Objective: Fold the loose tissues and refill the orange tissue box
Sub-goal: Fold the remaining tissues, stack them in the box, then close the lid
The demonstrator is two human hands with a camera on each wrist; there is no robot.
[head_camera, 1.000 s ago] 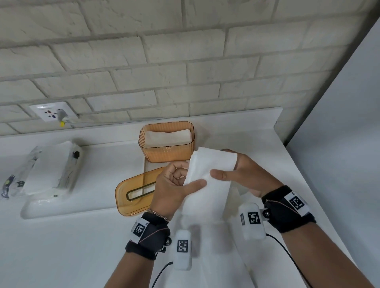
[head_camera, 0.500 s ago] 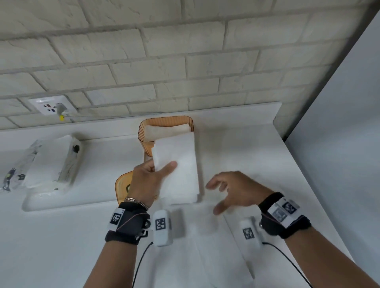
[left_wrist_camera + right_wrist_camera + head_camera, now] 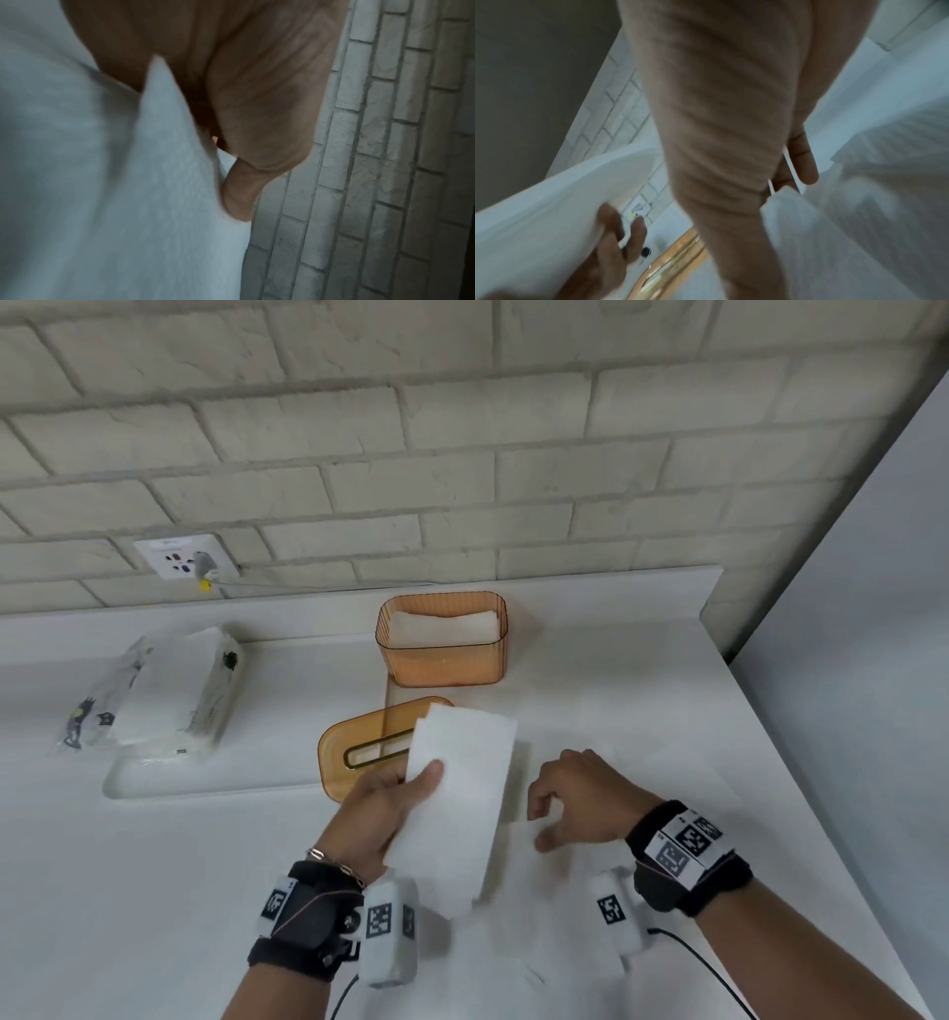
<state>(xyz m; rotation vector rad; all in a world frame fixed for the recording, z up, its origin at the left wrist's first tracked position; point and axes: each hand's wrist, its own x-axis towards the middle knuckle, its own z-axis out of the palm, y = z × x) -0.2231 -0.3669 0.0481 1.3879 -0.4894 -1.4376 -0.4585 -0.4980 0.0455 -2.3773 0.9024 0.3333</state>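
A: What could go wrong here?

B: The folded tissue (image 3: 457, 793) is thin and floppy. Only the left hand (image 3: 377, 806) holds it, with the thumb on top near its left edge and the other fingers (image 3: 611, 229) under it. I think the fold could fall open on the way to the box, because most of the sheet hangs free.

A: Could it miss the box?

B: Maybe. The orange tissue box (image 3: 442, 642) sits in the upper middle of the head view, well apart from the tissue. It already has white tissues inside, so a crooked drop could leave a corner sticking over the rim.

A: What about the orange lid (image 3: 359, 752)?

B: It lies flat just under the tissue's top left corner. I cannot tell if they touch.

A: And the right hand (image 3: 580, 801)?

B: It is at the middle right, just beside the tissue. Its fingers are loosely curled over 1 loose tissue (image 3: 662, 788) lying flat there. I cannot tell if it grips that sheet.
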